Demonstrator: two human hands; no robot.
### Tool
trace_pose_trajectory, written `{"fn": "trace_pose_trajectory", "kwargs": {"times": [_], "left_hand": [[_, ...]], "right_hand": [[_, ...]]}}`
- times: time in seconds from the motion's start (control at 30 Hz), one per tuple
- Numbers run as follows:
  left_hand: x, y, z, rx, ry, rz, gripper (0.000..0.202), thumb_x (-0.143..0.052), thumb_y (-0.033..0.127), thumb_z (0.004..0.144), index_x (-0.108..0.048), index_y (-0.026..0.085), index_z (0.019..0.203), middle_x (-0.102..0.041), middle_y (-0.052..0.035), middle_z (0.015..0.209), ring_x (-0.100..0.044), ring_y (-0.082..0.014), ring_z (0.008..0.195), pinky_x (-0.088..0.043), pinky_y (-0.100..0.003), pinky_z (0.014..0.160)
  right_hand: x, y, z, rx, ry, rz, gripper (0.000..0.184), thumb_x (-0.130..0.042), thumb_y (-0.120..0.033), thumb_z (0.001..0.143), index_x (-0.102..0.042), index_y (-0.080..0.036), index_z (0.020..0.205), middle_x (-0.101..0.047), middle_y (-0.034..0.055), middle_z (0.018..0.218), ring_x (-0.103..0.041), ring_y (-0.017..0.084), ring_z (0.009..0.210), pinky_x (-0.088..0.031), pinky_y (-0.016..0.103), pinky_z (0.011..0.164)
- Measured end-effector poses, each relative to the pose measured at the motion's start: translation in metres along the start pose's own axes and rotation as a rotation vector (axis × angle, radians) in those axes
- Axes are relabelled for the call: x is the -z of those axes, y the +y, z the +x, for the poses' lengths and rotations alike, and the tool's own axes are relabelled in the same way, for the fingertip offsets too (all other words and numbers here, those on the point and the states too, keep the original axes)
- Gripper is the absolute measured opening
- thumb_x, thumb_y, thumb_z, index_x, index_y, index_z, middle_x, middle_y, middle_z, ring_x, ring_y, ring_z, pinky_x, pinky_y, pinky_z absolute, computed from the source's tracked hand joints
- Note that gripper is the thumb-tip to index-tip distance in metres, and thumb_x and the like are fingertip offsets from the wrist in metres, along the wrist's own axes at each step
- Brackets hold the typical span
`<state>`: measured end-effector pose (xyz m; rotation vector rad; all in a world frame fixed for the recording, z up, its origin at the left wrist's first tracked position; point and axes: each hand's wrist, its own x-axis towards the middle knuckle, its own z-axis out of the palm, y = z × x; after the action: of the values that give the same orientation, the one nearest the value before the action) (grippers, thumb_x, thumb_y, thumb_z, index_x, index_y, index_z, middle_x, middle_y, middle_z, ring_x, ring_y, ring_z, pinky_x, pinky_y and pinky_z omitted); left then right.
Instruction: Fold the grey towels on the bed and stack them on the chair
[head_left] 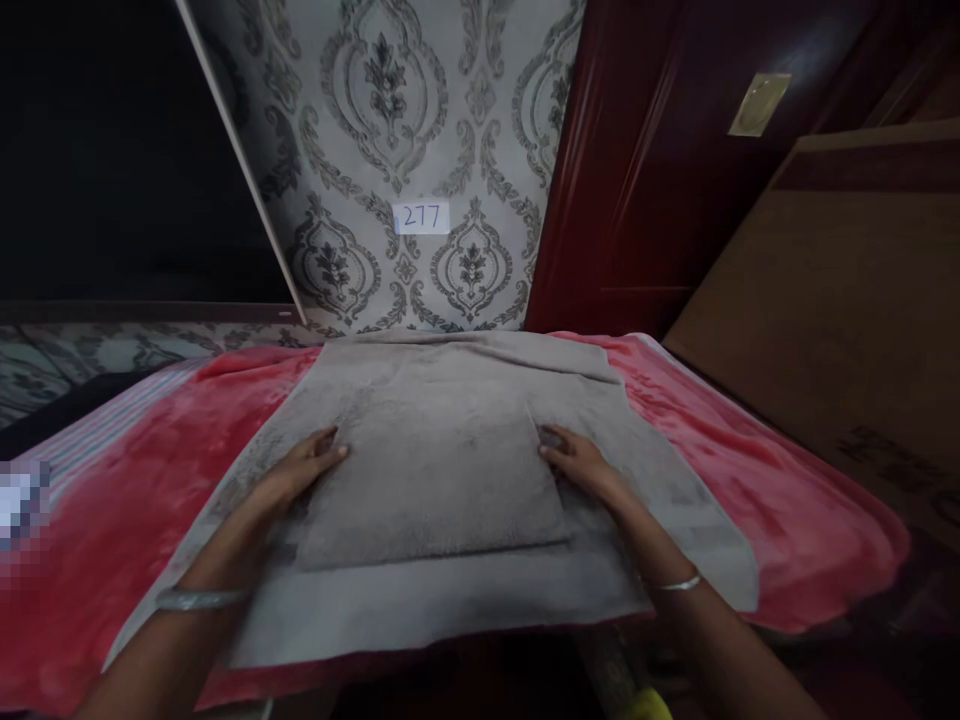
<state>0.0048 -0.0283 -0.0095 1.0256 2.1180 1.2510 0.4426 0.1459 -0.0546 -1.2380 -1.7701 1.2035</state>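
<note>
A folded grey-brown towel lies flat in the middle of a larger spread grey cloth. My left hand is at the towel's left edge, thumb and fingers apart, with the thumb tip beside the fabric. Opposite it, my right hand rests at the right edge, its thumb and fingers also parted. Neither hand visibly grips anything, though some fingertips are partly hidden. Bracelets circle both wrists.
Beneath the grey cloth is a red plush blanket. Patterned wallpaper with a paper label reading 277 stands behind. A dark television is on the left; a cardboard box and a dark red door are on the right.
</note>
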Motion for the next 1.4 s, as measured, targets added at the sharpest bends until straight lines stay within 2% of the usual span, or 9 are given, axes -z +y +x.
{"fn": "trace_pose_trajectory", "kwargs": {"times": [0.13,0.23,0.3,0.4,0.5,0.77,0.97,1.13,1.4], "left_hand": [[-0.006,0.044,0.029,-0.231,0.082,0.275,0.062,-0.064,0.044,0.078,-0.065,0.016,0.133,-0.074,-0.0146,0.119,-0.066,-0.0356,0.12,-0.049,-0.046,0.109],[-0.048,0.085,0.042,-0.367,-0.024,0.439,0.058,-0.057,0.036,0.086,-0.06,0.017,0.141,-0.062,-0.0131,0.145,-0.048,-0.0289,0.144,-0.034,-0.038,0.122],[-0.083,0.1,0.044,-0.393,-0.104,0.576,0.06,-0.058,0.037,0.089,-0.056,0.013,0.145,-0.054,-0.0163,0.153,-0.039,-0.0303,0.15,-0.028,-0.041,0.125],[-0.122,0.095,0.04,-0.387,-0.155,0.797,0.061,-0.047,0.038,0.098,-0.047,0.01,0.151,-0.039,-0.0214,0.162,-0.029,-0.0349,0.155,-0.018,-0.056,0.127],[-0.137,0.077,0.038,-0.397,-0.172,0.914,0.06,-0.036,0.041,0.103,-0.041,0.014,0.156,-0.035,-0.0183,0.165,-0.028,-0.0317,0.155,-0.017,-0.056,0.126],[-0.133,0.076,0.035,-0.39,-0.148,0.955,0.061,-0.032,0.045,0.104,-0.04,0.018,0.158,-0.035,-0.014,0.166,-0.029,-0.0286,0.155,-0.021,-0.053,0.127],[-0.112,0.064,0.038,-0.362,0.177,0.908,0.059,-0.033,0.037,0.103,-0.039,0.014,0.158,-0.029,-0.0181,0.168,-0.024,-0.0324,0.157,-0.02,-0.06,0.125],[-0.098,0.041,0.063,-0.284,-0.102,0.813,0.054,-0.036,0.032,0.102,-0.049,0.015,0.151,-0.039,-0.014,0.164,-0.028,-0.0296,0.155,-0.031,-0.054,0.123],[-0.093,0.022,0.077,-0.343,0.009,0.595,0.054,-0.038,0.017,0.095,-0.058,0.019,0.146,-0.053,-0.0051,0.155,-0.04,-0.0205,0.15,-0.031,-0.037,0.125]], "right_hand": [[-0.007,-0.039,0.039,0.192,0.205,-0.286,0.058,-0.069,-0.037,0.081,-0.065,-0.022,0.137,-0.075,0.0116,0.116,-0.065,0.032,0.115,-0.046,0.047,0.108],[-0.046,-0.085,0.068,0.339,0.155,-0.412,0.061,-0.06,-0.036,0.09,-0.055,-0.016,0.148,-0.056,0.015,0.15,-0.045,0.032,0.143,-0.033,0.045,0.121],[-0.076,-0.104,0.079,0.305,0.14,-0.53,0.062,-0.052,-0.036,0.097,-0.047,-0.013,0.154,-0.045,0.0167,0.159,-0.033,0.033,0.151,-0.026,0.051,0.123],[-0.107,-0.102,0.081,0.204,0.1,-0.715,0.061,-0.043,-0.039,0.102,-0.042,-0.012,0.157,-0.037,0.0186,0.164,-0.025,0.036,0.154,-0.019,0.061,0.122],[-0.117,-0.079,0.078,0.166,0.025,-0.861,0.06,-0.037,-0.042,0.105,-0.043,-0.013,0.156,-0.037,0.0175,0.164,-0.026,0.033,0.154,-0.018,0.058,0.123],[-0.116,-0.068,0.082,0.14,0.005,-0.973,0.063,-0.028,-0.048,0.107,-0.039,-0.015,0.159,-0.033,0.0141,0.167,-0.024,0.03,0.155,-0.018,0.054,0.123],[-0.115,-0.07,0.079,0.145,0.013,-0.981,0.061,-0.029,-0.045,0.107,-0.039,-0.014,0.159,-0.035,0.0147,0.166,-0.026,0.031,0.154,-0.02,0.054,0.122],[-0.115,-0.071,0.077,0.141,0.017,-0.98,0.06,-0.03,-0.044,0.107,-0.04,-0.013,0.158,-0.035,0.0143,0.166,-0.026,0.031,0.154,-0.021,0.054,0.122],[-0.127,-0.105,0.069,0.132,-0.011,-0.979,0.059,-0.031,-0.039,0.107,-0.038,-0.012,0.159,-0.031,0.0154,0.167,-0.022,0.031,0.156,-0.021,0.056,0.123]]}}
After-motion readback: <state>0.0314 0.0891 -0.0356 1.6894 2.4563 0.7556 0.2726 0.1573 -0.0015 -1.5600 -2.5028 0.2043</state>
